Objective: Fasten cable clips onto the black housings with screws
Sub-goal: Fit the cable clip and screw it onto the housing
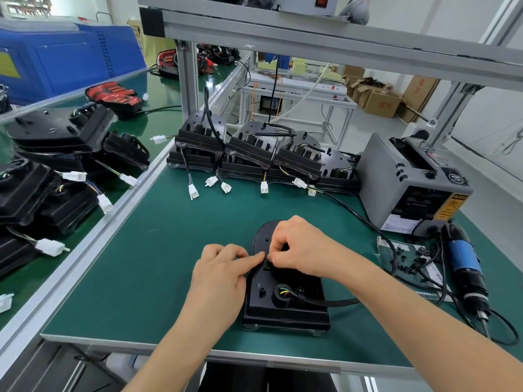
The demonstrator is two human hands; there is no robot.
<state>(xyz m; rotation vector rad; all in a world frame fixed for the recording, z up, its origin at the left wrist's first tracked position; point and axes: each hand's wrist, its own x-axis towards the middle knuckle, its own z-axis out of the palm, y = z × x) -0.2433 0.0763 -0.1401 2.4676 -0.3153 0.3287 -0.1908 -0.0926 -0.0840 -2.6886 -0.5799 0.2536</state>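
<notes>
Housing: the black housing lies flat near the middle of the tabletop's near edge.
Axis: its long axis runs from the near edge to the far edge, rounded narrow end pointing away, wide square end toward the person.
Cable: a black cable leaves a round socket on the wide end, heading to the right edge.
Right hand: the right hand rests over the housing's middle, fingers curled and pinched on a small black part.
Left hand: the left hand has its forefinger stretched onto that same part; the other fingers are curled, and I cannot tell whether they hold anything.
Far edge: a row of more housings with white plugs.
Right edge: a grey machine, a blue screwdriver, and a bag of small parts.
</notes>
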